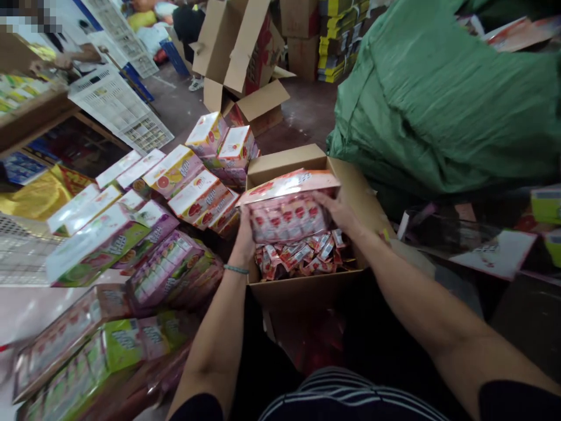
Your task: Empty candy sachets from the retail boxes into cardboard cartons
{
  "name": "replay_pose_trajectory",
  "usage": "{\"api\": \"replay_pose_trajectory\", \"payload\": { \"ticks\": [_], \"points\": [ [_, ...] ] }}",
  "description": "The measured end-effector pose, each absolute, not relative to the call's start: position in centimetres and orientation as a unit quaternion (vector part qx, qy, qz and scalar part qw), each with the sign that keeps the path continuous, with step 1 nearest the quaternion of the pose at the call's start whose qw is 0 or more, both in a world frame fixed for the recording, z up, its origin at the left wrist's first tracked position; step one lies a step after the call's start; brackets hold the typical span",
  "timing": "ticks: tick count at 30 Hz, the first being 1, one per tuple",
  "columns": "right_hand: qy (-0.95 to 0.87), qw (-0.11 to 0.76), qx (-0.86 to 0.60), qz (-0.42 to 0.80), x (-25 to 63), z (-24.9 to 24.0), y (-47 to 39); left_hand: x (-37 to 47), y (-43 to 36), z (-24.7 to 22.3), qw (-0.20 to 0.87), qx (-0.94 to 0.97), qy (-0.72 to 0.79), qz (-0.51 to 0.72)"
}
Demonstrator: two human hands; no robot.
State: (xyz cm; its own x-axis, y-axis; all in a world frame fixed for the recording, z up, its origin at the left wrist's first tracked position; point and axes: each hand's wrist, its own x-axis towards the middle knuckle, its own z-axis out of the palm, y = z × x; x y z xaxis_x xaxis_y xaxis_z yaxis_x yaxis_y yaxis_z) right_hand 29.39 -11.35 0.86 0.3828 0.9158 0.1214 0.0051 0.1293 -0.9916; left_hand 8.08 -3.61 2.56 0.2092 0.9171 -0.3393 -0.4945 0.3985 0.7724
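Observation:
Both my hands grip a box of pink packets, tilted toward me, its pale lid with red print on the far side. My left hand, with a band at the wrist, is closed on the box's left end. On the right end, the fingers of my right hand wrap over the top corner. The box is above an open cardboard carton that stands between my legs. Many small red-and-white sachets lie loose inside the carton, just under the box. The box's underside is hidden.
Stacked printed boxes and film-wrapped packs crowd the left side. A big green sack bulges at the right. Ahead lies an open empty carton. A white crate leans near another person at the far left.

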Motion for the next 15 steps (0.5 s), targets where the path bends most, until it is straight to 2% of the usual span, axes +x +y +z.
{"api": "replay_pose_trajectory", "payload": {
  "ticks": [2,6,10,15],
  "points": [
    [-0.408,0.642,-0.530,0.375,29.3,0.8,-11.3,8.8,-4.4,2.3,0.737,0.257,0.407,0.475],
    [-0.410,0.618,-0.526,0.416,29.2,1.1,-11.6,8.4,-4.6,2.0,0.722,0.267,0.408,0.491],
    [-0.402,0.641,-0.519,0.399,31.0,1.7,-11.7,7.0,-3.9,1.9,0.699,0.303,0.388,0.518],
    [-0.432,0.623,-0.531,0.379,30.2,2.2,-11.9,8.0,-4.7,1.0,0.688,0.302,0.403,0.523]
  ]
}}
